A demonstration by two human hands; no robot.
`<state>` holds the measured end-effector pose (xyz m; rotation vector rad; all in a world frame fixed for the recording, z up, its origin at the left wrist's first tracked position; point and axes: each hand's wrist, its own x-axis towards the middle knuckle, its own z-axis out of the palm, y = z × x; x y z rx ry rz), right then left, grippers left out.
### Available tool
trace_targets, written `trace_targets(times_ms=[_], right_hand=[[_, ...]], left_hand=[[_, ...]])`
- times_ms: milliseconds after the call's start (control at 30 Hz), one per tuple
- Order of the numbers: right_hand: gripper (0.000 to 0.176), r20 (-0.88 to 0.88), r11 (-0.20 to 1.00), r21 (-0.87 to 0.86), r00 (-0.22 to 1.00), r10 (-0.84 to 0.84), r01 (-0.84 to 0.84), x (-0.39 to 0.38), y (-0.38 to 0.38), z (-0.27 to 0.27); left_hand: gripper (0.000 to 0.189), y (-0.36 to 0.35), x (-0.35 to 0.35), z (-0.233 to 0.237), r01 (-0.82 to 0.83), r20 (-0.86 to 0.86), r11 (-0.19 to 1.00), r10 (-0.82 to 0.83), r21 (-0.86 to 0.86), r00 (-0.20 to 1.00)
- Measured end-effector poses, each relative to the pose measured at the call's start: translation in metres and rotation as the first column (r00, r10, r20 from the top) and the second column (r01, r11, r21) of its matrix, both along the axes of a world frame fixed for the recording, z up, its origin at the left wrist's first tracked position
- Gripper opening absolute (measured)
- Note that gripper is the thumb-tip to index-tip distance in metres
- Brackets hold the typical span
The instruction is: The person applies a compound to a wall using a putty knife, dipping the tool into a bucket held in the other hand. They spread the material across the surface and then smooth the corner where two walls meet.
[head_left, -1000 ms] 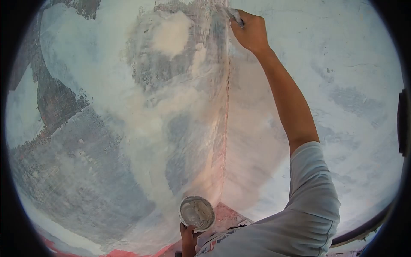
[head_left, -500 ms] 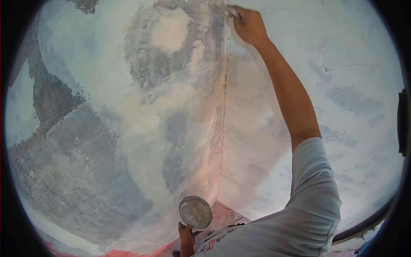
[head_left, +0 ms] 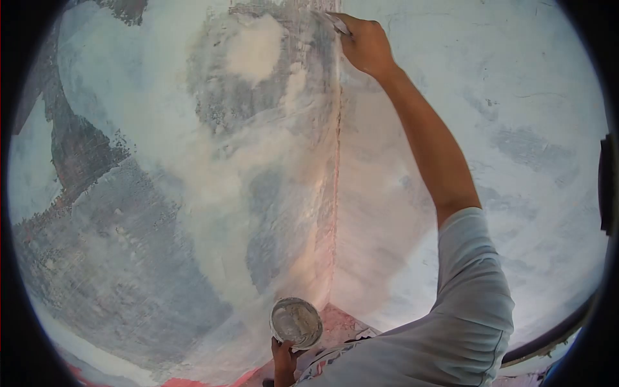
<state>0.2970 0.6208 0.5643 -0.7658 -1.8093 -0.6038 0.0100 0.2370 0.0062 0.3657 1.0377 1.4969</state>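
Observation:
My right hand (head_left: 367,46) is raised high, closed around a putty knife (head_left: 338,24) whose blade meets the wall just left of the corner line. Much of the tool is hidden by the fingers. Low in the view, my left hand (head_left: 282,353) grips a round bowl (head_left: 273,320) from beneath its near edge. Greyish-white putty (head_left: 298,324) coats the inside of the bowl, which is tilted toward me.
Two walls meet at a vertical corner (head_left: 336,168). Patches of pale filler and dark grey cover the left wall (head_left: 155,206); the right wall (head_left: 529,90) is mostly whitish. Reddish floor (head_left: 338,324) shows at the corner's foot. A dark object (head_left: 606,184) stands at the right edge.
My right hand has shifted slightly left and down along the corner with the putty knife. The bowl in my left hand has moved a touch right and down.

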Motion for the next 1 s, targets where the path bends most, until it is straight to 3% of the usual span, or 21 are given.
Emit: trace_targets(times_ms=[100, 233, 300, 333, 400, 533, 600, 633, 767, 967, 1000], right_hand=[[0.06, -0.125, 0.939, 0.343, 0.989, 0.081, -0.034, -0.043, 0.033, -0.025], [0.062, 0.014, 0.931, 0.301, 0.978, 0.21, -0.204, -0.043, 0.009, -0.073], [0.049, 0.023, 0.99, -0.002, 0.989, 0.144, -0.144, -0.015, 0.002, -0.067], [0.031, -0.102, 0.984, -0.079, 0.983, 0.153, -0.161, -0.008, -0.003, -0.054], [0.024, -0.248, 0.974, -0.155, 0.948, -0.198, 0.163, 0.001, 0.01, -0.017], [0.025, -0.383, 0.958, -0.273, 0.923, -0.028, -0.084, -0.022, 0.033, 0.03], [0.025, -0.334, 0.998, -0.037, 0.94, -0.066, 0.057, -0.066, -0.022, 0.031], [0.025, -0.336, 0.997, -0.036, 0.939, -0.072, 0.063, -0.07, -0.029, 0.031], [0.029, -0.049, 0.974, 0.145, 0.982, 0.184, -0.175, -0.08, -0.042, 0.027], [0.026, -0.303, 0.999, -0.037, 0.953, 0.018, -0.03, 0.007, 0.042, 0.041], [0.024, -0.274, 0.998, 0.05, 0.96, 0.059, -0.047, 0.0, 0.043, 0.034]], left_hand=[[0.056, 0.007, 0.001, 0.006, -0.034, -0.034, 0.998, 0.032, -0.059, 0.999], [0.056, 0.002, 0.008, 0.014, -0.046, -0.006, 0.997, 0.046, -0.055, 0.999], [0.057, -0.002, 0.005, 0.008, -0.05, -0.003, 0.998, 0.05, -0.048, 0.999], [0.057, 0.0, 0.005, 0.004, -0.049, 0.001, 0.998, 0.049, -0.037, 0.999], [0.057, 0.0, 0.005, -0.002, -0.037, 0.01, 0.999, 0.037, -0.033, 0.999], [0.058, -0.001, 0.001, -0.005, -0.027, 0.038, 0.999, 0.028, -0.018, 0.999], [0.059, 0.003, -0.002, -0.005, -0.025, 0.057, 1.0, 0.025, -0.009, 0.998], [0.059, 0.005, -0.001, -0.008, -0.036, 0.07, 0.999, 0.037, -0.012, 0.997], [0.061, 0.011, 0.0, -0.002, 0.003, 0.026, 1.0, -0.003, -0.018, 1.0], [0.06, 0.009, 0.008, 0.008, -0.002, 0.021, 1.0, 0.002, -0.013, 1.0], [0.06, 0.009, 0.007, 0.006, -0.003, 0.019, 1.0, 0.003, -0.01, 1.0]])
